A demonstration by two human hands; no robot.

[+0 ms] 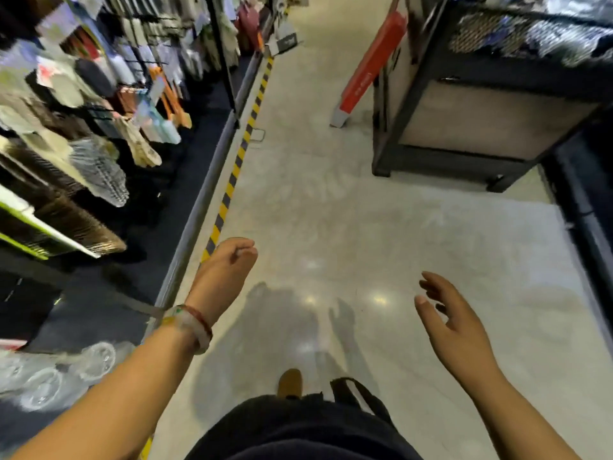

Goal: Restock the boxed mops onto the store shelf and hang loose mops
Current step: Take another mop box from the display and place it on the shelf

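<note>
Floor [331, 210], pale and glossy, filled the middle of the view, and everything else lay around it. Along its left edge ran a yellow-and-black stripe [236, 162] beside a grey rail [212, 180], and past the rail stood the shelf [83, 111] with blurred hanging goods, among them what looked like loose mop heads [99, 171]; the blur made it hard to be sure. At the far side of the floor a red box [371, 66] leaned upright against a dark cart [464, 127], its foot on the floor. Above the near floor the left hand [229, 260] hung with fingers loosely curled, holding nothing, a bracelet [190, 325] on its wrist. The right hand [454, 323] hovered to the right of it, well apart, fingers spread and relaxed, also empty. A brown shoe [289, 382] rested on the floor at the near edge.
</note>
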